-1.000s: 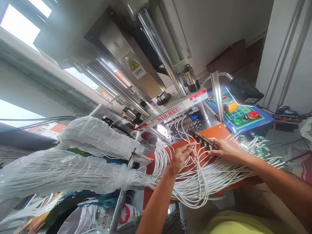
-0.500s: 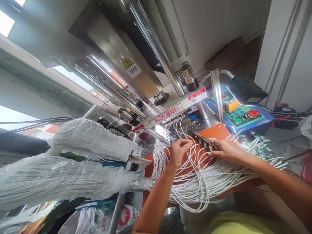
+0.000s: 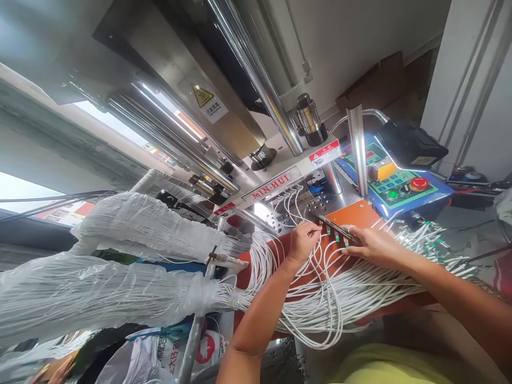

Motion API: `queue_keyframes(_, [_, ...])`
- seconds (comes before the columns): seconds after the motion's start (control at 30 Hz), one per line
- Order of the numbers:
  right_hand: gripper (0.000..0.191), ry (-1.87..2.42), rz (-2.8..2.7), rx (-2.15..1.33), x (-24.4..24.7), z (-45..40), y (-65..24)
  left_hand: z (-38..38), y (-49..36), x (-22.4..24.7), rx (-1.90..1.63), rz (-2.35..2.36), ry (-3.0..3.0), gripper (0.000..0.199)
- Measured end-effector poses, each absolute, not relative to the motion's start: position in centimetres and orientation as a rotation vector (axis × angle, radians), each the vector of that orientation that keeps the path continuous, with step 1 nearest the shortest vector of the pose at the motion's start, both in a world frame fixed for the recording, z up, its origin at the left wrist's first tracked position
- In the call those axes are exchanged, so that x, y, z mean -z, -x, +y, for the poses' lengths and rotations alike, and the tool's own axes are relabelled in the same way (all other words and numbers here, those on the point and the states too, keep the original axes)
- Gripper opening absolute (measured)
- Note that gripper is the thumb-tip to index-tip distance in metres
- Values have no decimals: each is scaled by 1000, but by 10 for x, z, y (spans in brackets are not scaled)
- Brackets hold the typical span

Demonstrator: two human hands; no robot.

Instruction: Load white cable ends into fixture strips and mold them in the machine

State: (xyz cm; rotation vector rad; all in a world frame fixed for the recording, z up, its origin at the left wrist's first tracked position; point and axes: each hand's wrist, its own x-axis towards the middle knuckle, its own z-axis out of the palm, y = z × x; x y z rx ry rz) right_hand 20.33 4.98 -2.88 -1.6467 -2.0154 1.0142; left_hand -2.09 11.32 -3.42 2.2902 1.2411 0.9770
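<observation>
My left hand [image 3: 304, 240] is closed in a pinch on the end of a white cable, right beside a narrow dark metal bar [image 3: 334, 228]. My right hand [image 3: 370, 246] grips the near right end of that bar, thumb on top and fingers along its side. Several white cables with small green circuit-board ends [image 3: 337, 238] sit in a row along the bar's near edge. Below both hands lies a large bundle of loose white cables [image 3: 340, 298], spread over an orange-brown board [image 3: 290, 285]. Part of the pinched cable end is hidden by my fingers.
A press with a MIN-HUI plate [image 3: 272, 186] stands ahead, with cable ends [image 3: 295, 191] in its lower tooling. A blue control box [image 3: 424, 197] with a red button is to the right. Plastic-wrapped cable bundles [image 3: 132, 298] rest on a rack at left.
My left hand has moved right, up against the bar with its pinched fingers. My right hand and the bar have stayed nearly in place. The view has shifted slightly.
</observation>
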Motion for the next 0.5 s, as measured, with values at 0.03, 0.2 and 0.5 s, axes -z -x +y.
queue_keyframes(0.03, [38, 1651, -2019, -1009, 29, 50, -203, 113, 21, 36, -987, 1250, -2289, 21])
queue_keyframes(0.2, [39, 1646, -2044, -1000, 28, 50, -204, 111, 20, 40, -1069, 1236, -2321, 19])
queue_keyframes(0.5, [39, 1566, -2030, -1061, 28, 52, -206, 110, 18, 44, -1164, 1177, -2380, 20])
